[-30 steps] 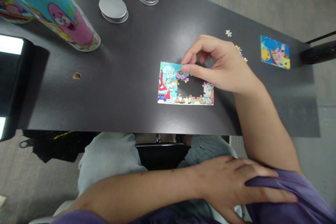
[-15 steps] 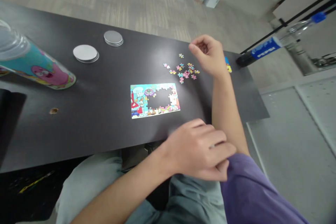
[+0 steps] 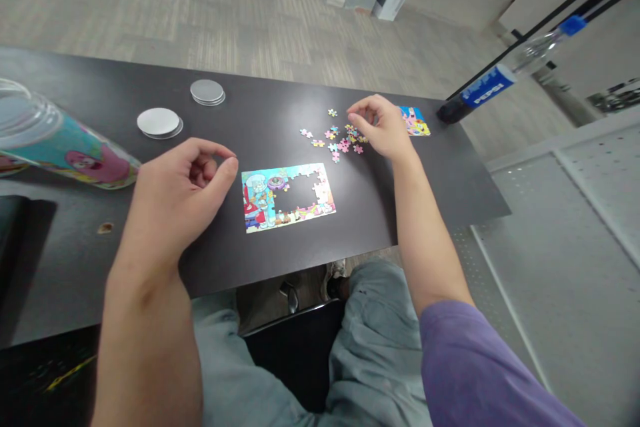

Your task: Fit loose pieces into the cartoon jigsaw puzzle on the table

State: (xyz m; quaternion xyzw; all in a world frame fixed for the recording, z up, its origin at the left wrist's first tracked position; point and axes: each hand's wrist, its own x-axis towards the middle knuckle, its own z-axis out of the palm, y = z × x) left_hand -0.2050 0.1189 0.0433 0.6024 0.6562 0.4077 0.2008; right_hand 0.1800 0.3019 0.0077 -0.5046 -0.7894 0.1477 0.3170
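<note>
A jigsaw puzzle (image 3: 257, 203) lies on the dark table in front of me, its border joined around a gap in the middle. My left hand (image 3: 187, 190) hovers just left of it, fingers loosely curled, thumb close to the index finger, with nothing visible in it. Beyond the puzzle, several loose jigsaw pieces (image 3: 343, 145) lie in a scattered pile. My right hand (image 3: 384, 127) is over the right side of this pile, its fingers bent and thumb a little apart from them; no piece shows in its grip.
A Pepsi bottle (image 3: 487, 88) stands near the table's right end, beside a colourful picture card (image 3: 414, 121). White discs (image 3: 157, 121) and grey discs (image 3: 207, 91) are stacked at the back left. A clear-topped cartoon canister (image 3: 95, 157) stands at the left, near a black object (image 3: 20, 233).
My left hand has swung from beside my right forearm to the left of the puzzle. My right hand has come down and left, nearer the loose pieces. The view has shifted slightly.
</note>
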